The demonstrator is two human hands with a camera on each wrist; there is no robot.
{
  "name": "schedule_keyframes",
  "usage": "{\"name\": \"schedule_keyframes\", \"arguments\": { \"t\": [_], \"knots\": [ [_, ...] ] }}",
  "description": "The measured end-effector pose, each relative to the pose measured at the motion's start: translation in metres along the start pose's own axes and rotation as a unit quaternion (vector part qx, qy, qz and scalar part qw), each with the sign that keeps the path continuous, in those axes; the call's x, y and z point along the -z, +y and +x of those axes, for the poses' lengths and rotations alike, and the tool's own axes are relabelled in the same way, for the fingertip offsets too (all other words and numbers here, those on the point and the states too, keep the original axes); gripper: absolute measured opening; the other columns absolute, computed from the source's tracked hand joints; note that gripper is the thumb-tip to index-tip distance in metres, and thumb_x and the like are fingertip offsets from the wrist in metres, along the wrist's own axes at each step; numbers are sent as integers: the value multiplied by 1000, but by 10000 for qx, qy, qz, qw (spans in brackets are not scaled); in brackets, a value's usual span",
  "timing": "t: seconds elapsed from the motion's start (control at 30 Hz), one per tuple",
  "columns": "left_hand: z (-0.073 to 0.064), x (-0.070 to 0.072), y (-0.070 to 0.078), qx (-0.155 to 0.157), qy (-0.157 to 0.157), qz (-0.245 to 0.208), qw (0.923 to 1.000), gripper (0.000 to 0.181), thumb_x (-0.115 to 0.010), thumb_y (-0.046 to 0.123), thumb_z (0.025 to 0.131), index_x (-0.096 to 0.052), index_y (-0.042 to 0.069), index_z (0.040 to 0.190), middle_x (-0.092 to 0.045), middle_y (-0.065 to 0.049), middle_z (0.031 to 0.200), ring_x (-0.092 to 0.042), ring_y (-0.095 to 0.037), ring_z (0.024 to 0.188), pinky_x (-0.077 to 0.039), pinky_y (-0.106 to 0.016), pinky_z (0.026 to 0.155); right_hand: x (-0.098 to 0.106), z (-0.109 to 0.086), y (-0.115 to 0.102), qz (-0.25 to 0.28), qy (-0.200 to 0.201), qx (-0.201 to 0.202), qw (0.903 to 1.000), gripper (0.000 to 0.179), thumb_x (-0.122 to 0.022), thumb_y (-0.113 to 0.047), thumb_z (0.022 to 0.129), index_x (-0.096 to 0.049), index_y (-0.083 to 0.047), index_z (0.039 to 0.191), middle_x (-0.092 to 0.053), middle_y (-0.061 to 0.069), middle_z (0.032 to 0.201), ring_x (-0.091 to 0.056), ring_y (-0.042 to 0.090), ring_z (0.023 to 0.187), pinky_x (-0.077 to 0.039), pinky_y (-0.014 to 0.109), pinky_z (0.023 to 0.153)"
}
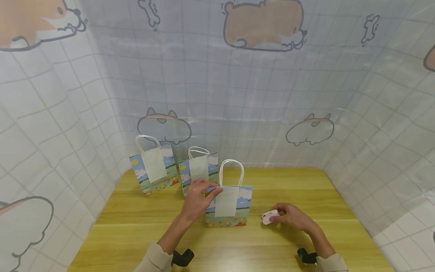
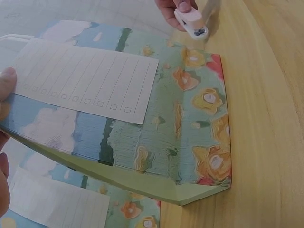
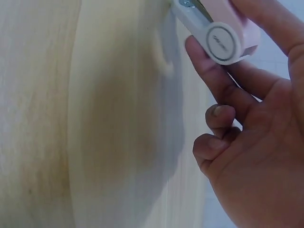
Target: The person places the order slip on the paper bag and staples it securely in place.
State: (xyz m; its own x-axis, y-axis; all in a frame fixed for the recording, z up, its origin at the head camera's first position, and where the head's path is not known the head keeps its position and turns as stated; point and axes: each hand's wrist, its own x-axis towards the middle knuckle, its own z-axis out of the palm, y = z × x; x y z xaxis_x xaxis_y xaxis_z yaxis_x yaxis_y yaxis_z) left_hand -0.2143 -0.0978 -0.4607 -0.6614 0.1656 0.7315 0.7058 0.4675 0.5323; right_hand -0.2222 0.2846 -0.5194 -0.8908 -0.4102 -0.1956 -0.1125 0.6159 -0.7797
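Note:
A paper gift bag (image 1: pixel 244 206) with a lined paper sheet (image 2: pixel 90 80) on its front stands upright near the table's middle. My left hand (image 1: pixel 198 198) pinches its top left edge, thumb on the front near the sheet's corner. White rope handles (image 1: pixel 232 166) rise above the bag. To the right, my right hand (image 1: pixel 293 216) holds a small pink and white stapler (image 1: pixel 270 217) between thumb and fingers, apart from the bag. In the right wrist view the stapler (image 3: pixel 223 35) has a round side cap, and the last two fingers are curled beneath it.
Two matching gift bags, one at the far left (image 1: pixel 170 162) and one behind the left hand (image 1: pixel 213 164), stand at the back of the wooden table (image 1: pixel 285 249). A curtain (image 1: pixel 265 94) with cartoon dogs hangs around the table's back and sides.

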Motion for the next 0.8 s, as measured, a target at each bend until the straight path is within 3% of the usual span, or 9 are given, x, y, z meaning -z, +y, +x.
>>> {"name": "schedule_keyframes", "arguments": {
  "t": [0.23, 0.5, 0.7, 0.8],
  "knots": [
    [0, -1, -1, -7, 16, 41, 10000, 12, -81, 27, 85, -79, 21, 95, -74, 12, 86, -62, -8, 87, -41, -46, 89, 1, -1, -7, 537, -38, 406, 9977, 32, -67, -33, 98, -64, -11, 121, -63, 9, 107, -56, 21, 91, -48, 29, 74],
    [0, -2, -2, -46, 63, -15, 10000, 11, -81, 27, 85, -79, 20, 94, -74, 13, 85, -62, -8, 86, -42, -47, 89, 5, -1, -31, 1044, -189, 787, 9912, 30, -63, -26, 101, -59, -8, 126, -62, 14, 116, -61, 34, 102, -54, 45, 86],
    [0, -2, -2, -116, 116, 11, 9999, 12, -82, 25, 84, -79, 20, 94, -74, 12, 85, -63, -9, 85, -42, -47, 88, 7, 2, -47, 1296, -275, 1040, 9857, 36, -61, -23, 102, -53, -2, 130, -61, 18, 117, -60, 45, 104, -54, 41, 87],
    [-1, -2, -1, -77, 105, 15, 9999, 12, -82, 25, 84, -79, 20, 94, -74, 12, 85, -62, -8, 85, -42, -46, 88, 7, 4, -53, 1382, -128, 1197, 9831, 36, -60, -22, 102, -50, -1, 130, -59, 19, 119, -62, 38, 103, -53, 36, 88]
  ]
}}
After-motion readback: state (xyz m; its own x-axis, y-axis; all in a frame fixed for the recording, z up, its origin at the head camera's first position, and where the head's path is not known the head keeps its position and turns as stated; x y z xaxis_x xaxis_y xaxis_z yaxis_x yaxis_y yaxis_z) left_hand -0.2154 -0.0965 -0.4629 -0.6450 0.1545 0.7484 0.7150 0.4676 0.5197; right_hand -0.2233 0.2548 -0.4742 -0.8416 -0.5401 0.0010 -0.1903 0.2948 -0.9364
